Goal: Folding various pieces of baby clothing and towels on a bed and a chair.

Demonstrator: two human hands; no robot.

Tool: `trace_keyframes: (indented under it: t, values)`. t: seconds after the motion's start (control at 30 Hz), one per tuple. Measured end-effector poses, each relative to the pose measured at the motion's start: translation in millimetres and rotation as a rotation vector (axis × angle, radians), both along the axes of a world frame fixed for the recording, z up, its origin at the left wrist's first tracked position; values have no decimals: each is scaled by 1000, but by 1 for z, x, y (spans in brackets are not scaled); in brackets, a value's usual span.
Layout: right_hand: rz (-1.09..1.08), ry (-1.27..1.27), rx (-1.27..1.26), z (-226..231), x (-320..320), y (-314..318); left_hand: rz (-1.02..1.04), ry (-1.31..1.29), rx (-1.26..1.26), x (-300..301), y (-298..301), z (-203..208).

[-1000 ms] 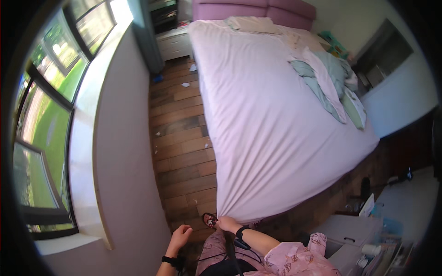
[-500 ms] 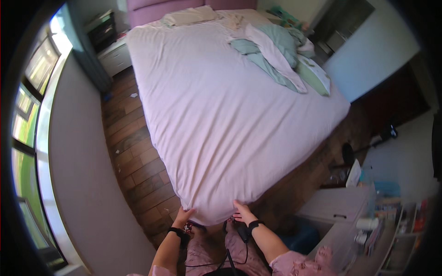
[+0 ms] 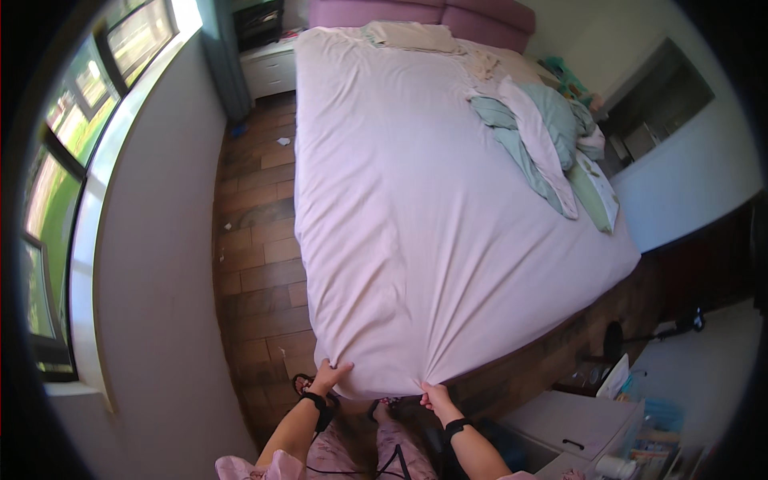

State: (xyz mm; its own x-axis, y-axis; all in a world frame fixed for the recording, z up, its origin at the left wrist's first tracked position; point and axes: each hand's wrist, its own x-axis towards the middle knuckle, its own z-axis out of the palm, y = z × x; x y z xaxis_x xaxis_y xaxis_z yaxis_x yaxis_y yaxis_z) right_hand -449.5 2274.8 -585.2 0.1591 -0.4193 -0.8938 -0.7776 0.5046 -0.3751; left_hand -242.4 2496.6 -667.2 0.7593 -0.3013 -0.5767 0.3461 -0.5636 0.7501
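A pale pink bed sheet (image 3: 384, 200) covers the wide mattress in front of me, wrinkled toward its foot end. At the near left corner my left hand (image 3: 330, 378) grips the sheet's edge, thumb on top and pointing right; its lower fingers are partly hidden. Further right along the same edge my right hand (image 3: 436, 395) pinches the sheet in a closed fist. Sharp folds fan out across the bed from that pinch. A green and pale pink quilt (image 3: 552, 132) lies bunched on the far right side. One pale pillow (image 3: 412, 37) rests by the headboard.
A purple headboard (image 3: 488, 24) closes the far end. Left of the bed run a wooden floor strip (image 3: 260, 240) with paper scraps, a white nightstand (image 3: 272, 72) and a windowed wall (image 3: 160, 264). A white cabinet (image 3: 560, 420) stands close on my right.
My right hand has gone from open fingers against the sheet to a closed pinch, pulling new folds. The view has swung right, and my left hand stays at the corner.
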Motion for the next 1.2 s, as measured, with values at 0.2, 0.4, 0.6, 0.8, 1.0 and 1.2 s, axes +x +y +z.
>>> trace_keyframes:
  t: [0.2, 0.4, 0.6, 0.8, 1.0, 1.2]
  values:
    - [3, 38, -78, 12, -2, -4, -386, 35, 136, 8, 2, 38]
    - [146, 225, -49, 29, 10, 16, -575, -78, 132, -1, 46, 45]
    - [160, 395, -205, 40, 37, 5, -405, 208, -19, 96, 108, 115]
    - [-4, 102, 3, 40, 122, 20, -53, 71, 48, 182, 204, 129]
    - [-148, -273, 97, 77, 285, 37, 72, 117, -174, 271, 199, 182]
    - [-45, -400, 171, 88, 449, 15, 38, 143, -165, 405, 163, 237]
